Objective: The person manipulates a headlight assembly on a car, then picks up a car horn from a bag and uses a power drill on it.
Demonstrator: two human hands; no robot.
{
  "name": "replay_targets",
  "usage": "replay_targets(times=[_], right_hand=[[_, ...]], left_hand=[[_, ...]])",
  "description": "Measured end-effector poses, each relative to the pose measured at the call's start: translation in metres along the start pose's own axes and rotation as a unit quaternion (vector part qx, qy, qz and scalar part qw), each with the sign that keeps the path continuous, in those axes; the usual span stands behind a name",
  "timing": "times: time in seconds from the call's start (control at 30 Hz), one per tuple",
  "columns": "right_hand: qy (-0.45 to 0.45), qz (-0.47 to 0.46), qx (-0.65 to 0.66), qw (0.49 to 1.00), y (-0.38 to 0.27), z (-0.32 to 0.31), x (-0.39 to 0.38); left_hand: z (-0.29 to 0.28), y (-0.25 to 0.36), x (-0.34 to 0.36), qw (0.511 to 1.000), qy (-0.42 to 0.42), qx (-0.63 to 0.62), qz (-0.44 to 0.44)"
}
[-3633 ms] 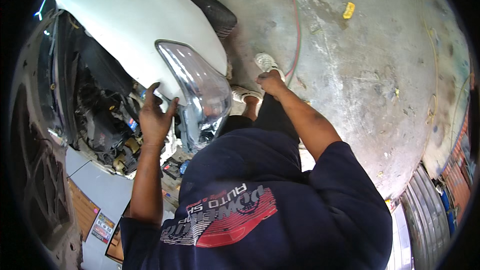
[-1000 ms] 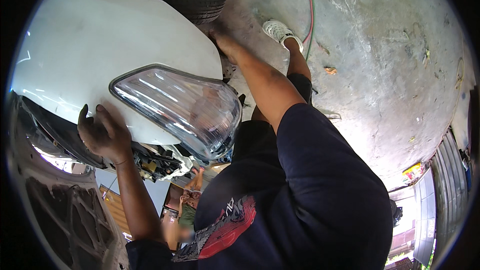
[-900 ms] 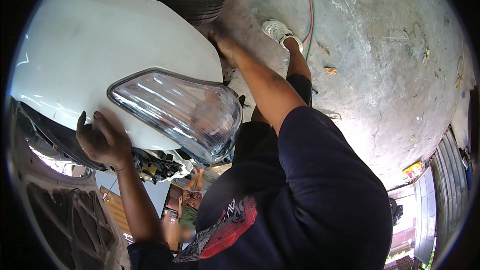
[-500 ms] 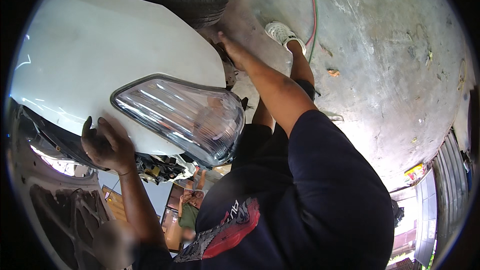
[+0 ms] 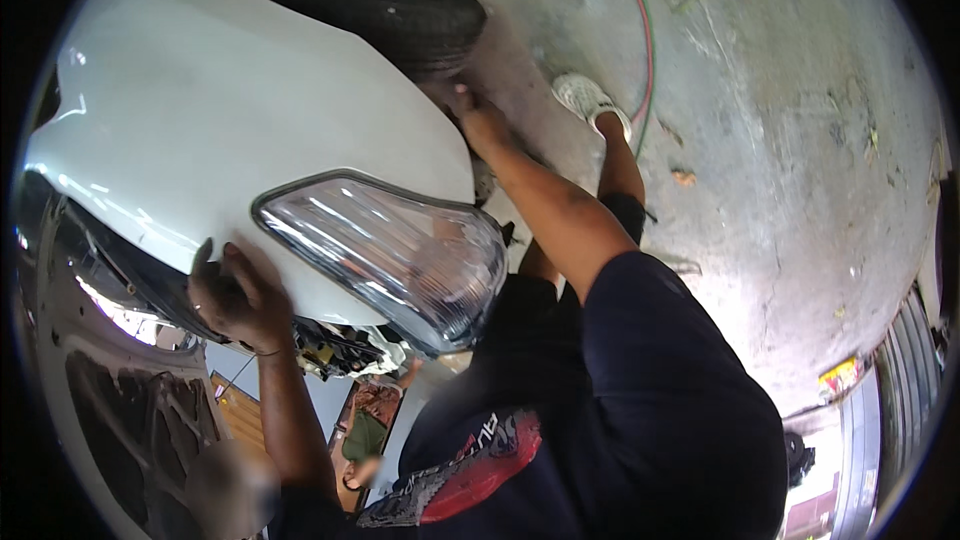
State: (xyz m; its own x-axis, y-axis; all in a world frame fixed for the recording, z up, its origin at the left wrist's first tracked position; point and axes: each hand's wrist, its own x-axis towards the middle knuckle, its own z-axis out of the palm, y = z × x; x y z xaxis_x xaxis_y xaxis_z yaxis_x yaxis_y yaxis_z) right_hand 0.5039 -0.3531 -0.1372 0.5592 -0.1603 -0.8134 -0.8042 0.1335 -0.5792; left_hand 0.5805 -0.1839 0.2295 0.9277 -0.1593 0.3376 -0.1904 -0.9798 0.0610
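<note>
- Hands press on a white car fender (image 5: 230,130), one at each end.
- Left hand (image 5: 238,295) lies on the fender's lower edge, just beside the clear headlight (image 5: 395,260). Its fingers curl over the edge in a closed grip.
- Right hand (image 5: 478,120) reaches to the fender's far edge, by the black tyre (image 5: 385,10). I cannot tell if its grip is open or closed.
- Behind the right arm, a shoe (image 5: 590,100) stands on the grey concrete floor (image 5: 780,140), near a red and green hose (image 5: 640,10).

Left hand (image 5: 240,295) slid up onto fender (image 5: 220,130) edge, headlight (image 5: 395,255) nearer centre
</note>
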Motion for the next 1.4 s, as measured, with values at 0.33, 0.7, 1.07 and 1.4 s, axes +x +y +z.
replay_targets(times=[0.33,0.7,1.07,1.4], right_hand=[[0.021,0.009,-0.065,0.998,0.007,0.012,0.016],[-0.012,0.001,0.047,0.999,-0.030,-0.081,0.085],[-0.105,0.021,0.000,0.994,-0.021,-0.002,0.012],[-0.016,-0.006,0.014,1.000,-0.087,-0.089,0.109]], left_hand=[[-0.010,0.005,0.000,0.998,-0.007,0.058,-0.001],[-0.011,-0.005,-0.004,0.999,-0.044,-0.002,0.008],[-0.016,-0.007,-0.004,0.995,-0.057,0.075,0.032],[-0.013,0.000,-0.004,0.997,-0.035,0.066,-0.001]])
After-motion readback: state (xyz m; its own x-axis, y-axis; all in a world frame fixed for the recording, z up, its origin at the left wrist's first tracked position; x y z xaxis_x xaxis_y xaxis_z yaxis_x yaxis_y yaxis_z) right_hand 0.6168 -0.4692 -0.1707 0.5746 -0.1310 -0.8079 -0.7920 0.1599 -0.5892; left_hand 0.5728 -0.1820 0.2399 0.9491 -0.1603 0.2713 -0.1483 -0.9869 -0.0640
